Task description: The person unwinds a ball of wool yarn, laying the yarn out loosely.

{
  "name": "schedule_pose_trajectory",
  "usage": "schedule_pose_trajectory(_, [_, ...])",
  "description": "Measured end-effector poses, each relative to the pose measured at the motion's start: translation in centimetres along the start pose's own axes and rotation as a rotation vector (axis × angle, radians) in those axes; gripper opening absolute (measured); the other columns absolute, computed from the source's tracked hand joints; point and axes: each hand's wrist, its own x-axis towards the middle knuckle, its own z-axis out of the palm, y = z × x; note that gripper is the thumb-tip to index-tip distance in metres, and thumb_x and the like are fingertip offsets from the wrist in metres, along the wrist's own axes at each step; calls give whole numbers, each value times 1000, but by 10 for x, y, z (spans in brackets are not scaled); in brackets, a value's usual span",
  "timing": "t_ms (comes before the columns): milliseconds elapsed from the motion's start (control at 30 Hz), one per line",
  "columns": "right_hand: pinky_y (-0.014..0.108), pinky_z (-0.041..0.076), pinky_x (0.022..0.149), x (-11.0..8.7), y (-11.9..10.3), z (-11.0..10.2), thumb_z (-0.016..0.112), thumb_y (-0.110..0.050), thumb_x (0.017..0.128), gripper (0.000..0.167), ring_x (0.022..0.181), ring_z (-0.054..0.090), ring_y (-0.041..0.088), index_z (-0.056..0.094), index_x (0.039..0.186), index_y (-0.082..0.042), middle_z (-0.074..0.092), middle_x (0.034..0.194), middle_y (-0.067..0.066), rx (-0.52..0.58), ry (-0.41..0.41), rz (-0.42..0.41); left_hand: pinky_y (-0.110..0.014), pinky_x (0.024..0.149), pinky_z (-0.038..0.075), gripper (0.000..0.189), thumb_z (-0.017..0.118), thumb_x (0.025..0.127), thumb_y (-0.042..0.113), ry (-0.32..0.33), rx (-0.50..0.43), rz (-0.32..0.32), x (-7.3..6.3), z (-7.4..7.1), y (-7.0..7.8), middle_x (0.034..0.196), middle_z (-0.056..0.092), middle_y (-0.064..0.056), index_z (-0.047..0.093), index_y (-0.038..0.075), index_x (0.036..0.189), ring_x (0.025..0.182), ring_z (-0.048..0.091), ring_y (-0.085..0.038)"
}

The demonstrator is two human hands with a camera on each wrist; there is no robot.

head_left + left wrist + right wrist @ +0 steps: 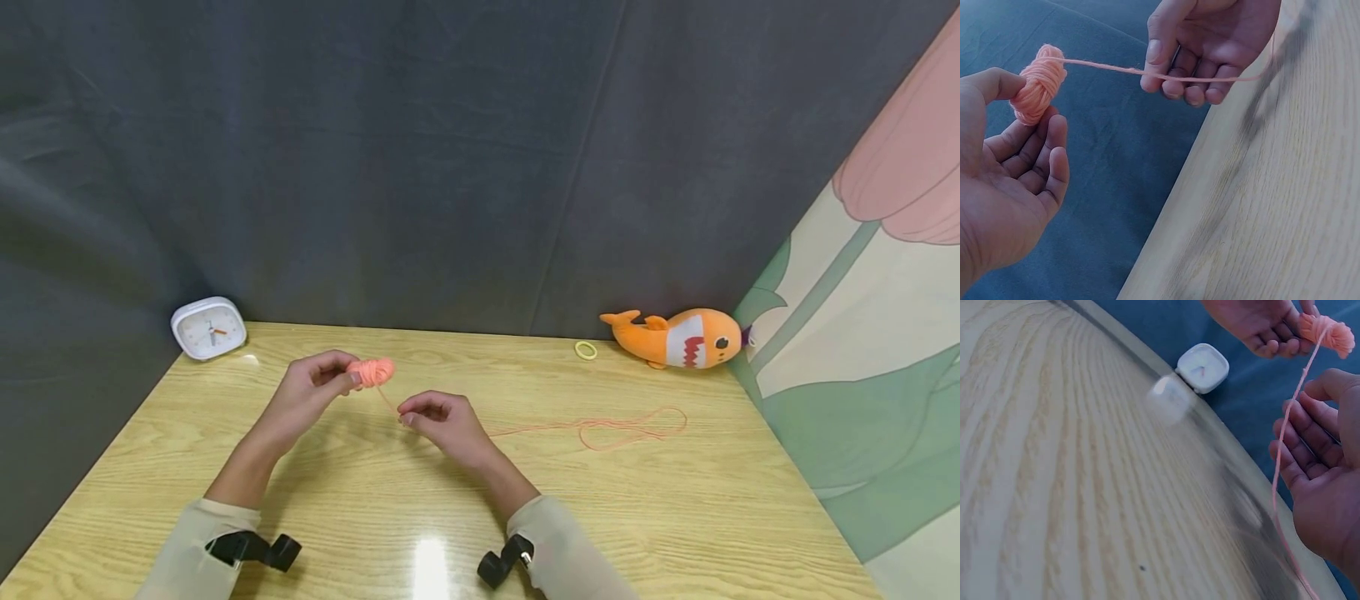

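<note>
A small wound ball of coral-pink yarn (372,372) is pinched between thumb and fingers of my left hand (309,395), raised over the table. From it a strand of yarn (1107,66) runs taut to my right hand (452,427), where thumb and index finger pinch it. The other fingers of the right hand (1329,462) are loosely curled beneath the strand. Past that hand the yarn trails to the right and lies in loose loops (633,427) on the tabletop.
A white alarm clock (209,327) stands at the back left corner of the wooden table (375,517). Toward the back right lie a yellow ring (586,350) and an orange plush shark (678,339). A dark curtain (420,167) hangs behind the table; a patterned cloth (870,400) hangs at right.
</note>
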Motion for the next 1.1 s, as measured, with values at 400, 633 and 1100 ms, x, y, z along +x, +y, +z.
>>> schedule_pose_trajectory(400, [21, 55, 77, -12, -3, -1, 69, -12, 99, 18, 91, 70, 13, 75, 108, 1, 74, 108, 25, -50, -57, -22, -21, 78, 53, 22, 62, 102, 9, 0, 5, -8, 1, -2, 0, 92, 66, 12, 66, -8, 113, 84, 62, -5])
schedule_pose_trajectory(633, [24, 59, 86, -25, -17, -28, 69, -12, 100, 19, 93, 71, 7, 73, 109, 5, 73, 108, 24, -4, 30, -104, -23, 78, 54, 23, 63, 102, 11, -12, -13, -15, 0, -1, -2, 92, 66, 11, 65, -8, 113, 83, 62, -5])
schedule_pose_trajectory(1100, [25, 58, 86, -35, -37, -77, 70, -16, 99, 29, 85, 66, 8, 68, 110, 11, 73, 92, -8, 0, 311, -157, -23, 81, 56, 22, 64, 102, 14, -68, -10, 13, -1, 3, -6, 100, 69, 9, 68, -6, 113, 90, 64, -8])
